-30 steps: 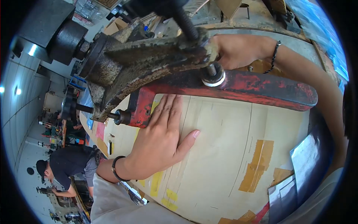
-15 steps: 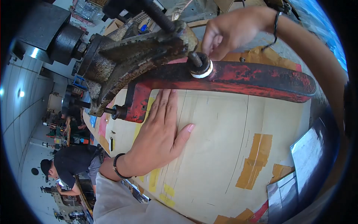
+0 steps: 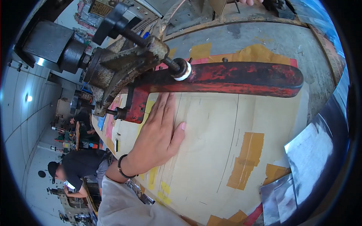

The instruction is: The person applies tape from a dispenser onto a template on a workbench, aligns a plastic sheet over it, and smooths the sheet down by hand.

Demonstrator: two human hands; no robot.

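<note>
My left hand [image 3: 157,137] lies flat, palm down, on a pale sheet [image 3: 211,132] with pencil lines and tape. Its fingers are stretched out, their tips at the lower edge of a worn red and black metal bar [image 3: 241,78]; the thumb points off to the right. It holds nothing. Of my right hand [image 3: 250,2] only fingertips show at the top edge, beyond the bar; whatever they touch is out of frame. A rusty metal bracket [image 3: 126,62] with a black-knobbed screw [image 3: 113,23] stands over the bar's left end.
Silvery sheets [image 3: 311,150] lie at the right. Brown tape [image 3: 247,160] marks the pale sheet. The grey tabletop [image 3: 264,35] extends behind the bar. At lower left, a co-worker in a dark shirt [image 3: 85,165] bends over a machine; another person is farther back.
My right hand has left the far side of the bar and moved up to the top edge of the view. The view has shifted; my left hand stays flat on the sheet.
</note>
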